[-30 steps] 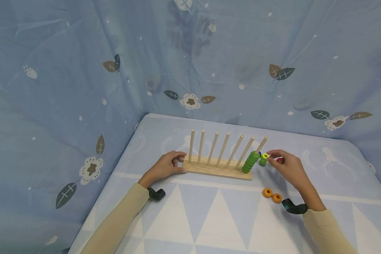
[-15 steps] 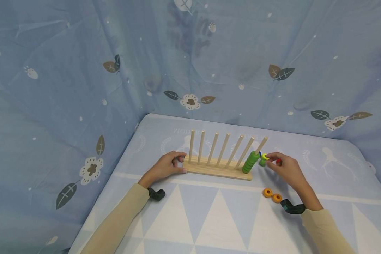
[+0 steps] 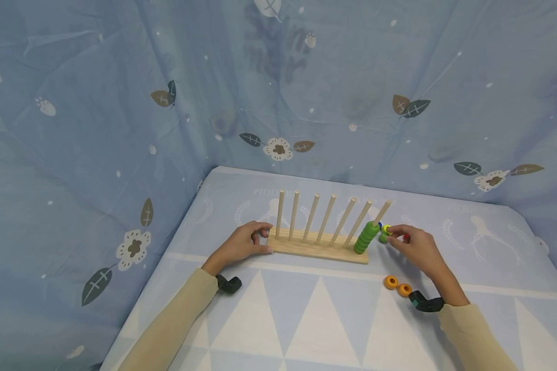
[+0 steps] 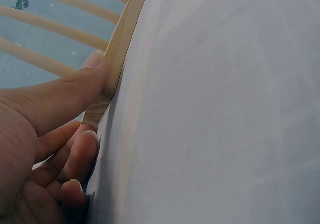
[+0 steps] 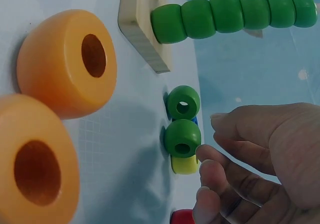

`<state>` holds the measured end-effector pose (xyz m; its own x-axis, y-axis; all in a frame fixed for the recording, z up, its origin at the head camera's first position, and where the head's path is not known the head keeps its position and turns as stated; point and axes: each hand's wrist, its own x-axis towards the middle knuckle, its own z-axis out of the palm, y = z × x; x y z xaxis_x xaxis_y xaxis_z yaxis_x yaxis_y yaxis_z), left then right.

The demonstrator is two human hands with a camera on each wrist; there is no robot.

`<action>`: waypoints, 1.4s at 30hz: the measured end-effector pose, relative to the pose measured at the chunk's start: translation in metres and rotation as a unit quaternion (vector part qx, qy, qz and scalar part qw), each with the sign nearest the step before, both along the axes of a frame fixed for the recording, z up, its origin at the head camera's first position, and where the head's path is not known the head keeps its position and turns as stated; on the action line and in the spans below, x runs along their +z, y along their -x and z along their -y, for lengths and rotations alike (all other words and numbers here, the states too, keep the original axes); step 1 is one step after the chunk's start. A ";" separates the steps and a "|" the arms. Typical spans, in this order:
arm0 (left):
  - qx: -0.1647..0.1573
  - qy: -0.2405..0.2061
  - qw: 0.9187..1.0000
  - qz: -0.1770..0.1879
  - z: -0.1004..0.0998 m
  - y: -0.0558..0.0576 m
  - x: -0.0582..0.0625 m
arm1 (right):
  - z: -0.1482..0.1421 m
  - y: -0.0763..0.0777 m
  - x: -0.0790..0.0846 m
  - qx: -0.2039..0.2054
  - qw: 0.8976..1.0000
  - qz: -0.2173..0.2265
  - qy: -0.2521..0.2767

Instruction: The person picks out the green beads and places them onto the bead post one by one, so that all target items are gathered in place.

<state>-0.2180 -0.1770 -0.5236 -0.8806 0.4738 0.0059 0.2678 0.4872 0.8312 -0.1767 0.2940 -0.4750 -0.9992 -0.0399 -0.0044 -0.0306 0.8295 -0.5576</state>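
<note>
My left hand grips the left end of a wooden peg rack, thumb on the front edge of its base and fingers curled at the end. Several green beads are stacked on the rightmost peg; the other pegs are bare. Just right of the rack, my right hand reaches over loose beads. In the right wrist view its thumb and fingers are apart with nothing between them, a fingertip right at the nearer green bead. Another green bead lies beside that one, and a yellow bead is partly covered by it.
Two orange beads lie in front of the right hand, close to its wrist camera. A red bead is partly hidden behind the right hand, and a blue bead peeks out behind the stack. Patterned cloth covers the table.
My right hand has shifted slightly left and lower over the loose beads, covering more of the yellow and red ones. The left hand and the rack stay in place.
</note>
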 end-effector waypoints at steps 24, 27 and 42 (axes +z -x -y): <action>-0.005 -0.008 1.000 0.001 0.000 -0.001 0.002 | 0.003 0.006 -0.008 0.001 1.000 0.022 -0.013; -0.003 -0.008 1.000 0.000 0.000 -0.001 0.001 | 0.002 0.005 -0.007 0.007 1.000 0.019 -0.013; -0.005 -0.005 1.000 0.007 0.000 -0.002 0.003 | -0.007 0.001 -0.007 0.010 0.998 0.062 -0.027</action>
<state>-0.2163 -0.1768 -0.5205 -0.8760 0.4823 -0.0010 0.2609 0.4755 0.8401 -0.1782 0.3006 -0.4823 -0.9898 -0.0559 -0.1311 0.0193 0.8588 -0.5120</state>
